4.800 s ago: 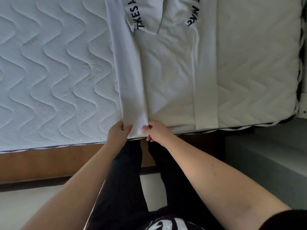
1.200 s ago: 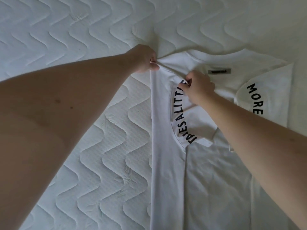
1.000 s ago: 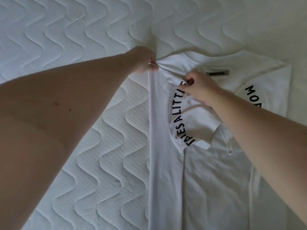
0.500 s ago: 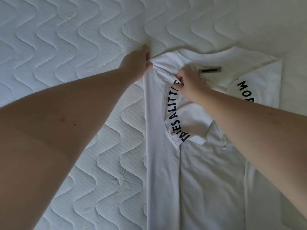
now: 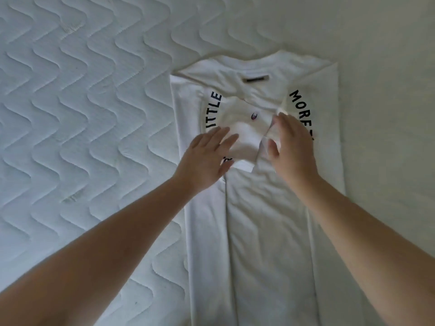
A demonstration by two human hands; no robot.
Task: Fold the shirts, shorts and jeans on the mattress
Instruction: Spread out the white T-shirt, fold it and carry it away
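White shirt (image 5: 266,208) lies flat on the quilted mattress (image 5: 82,114), its collar end farthest from the person and its long body running back toward the bottom edge of the view. Both side panels of the shirt are folded in over its middle, so it forms a narrow strip. Black curved lettering shows on the folded parts near the collar: "ITTLE" on the left side of the shirt and "MORE" on the right side. A small dark label (image 5: 256,79) sits just inside the collar. Folded sleeve (image 5: 244,128) lies across the shirt's chest between the two pieces of lettering, with a small dark logo on it.

Left hand (image 5: 207,158) rests on the shirt at the left edge of that sleeve, fingers straight and spread, pressing flat on the cloth without gripping it. Right hand (image 5: 292,142) is over the right edge of the same sleeve, its fingers bent down and its thumb tucked against a bit of white cloth; it seems to pinch that cloth, though the grip is partly hidden. Both forearms reach over the shirt's lower body.
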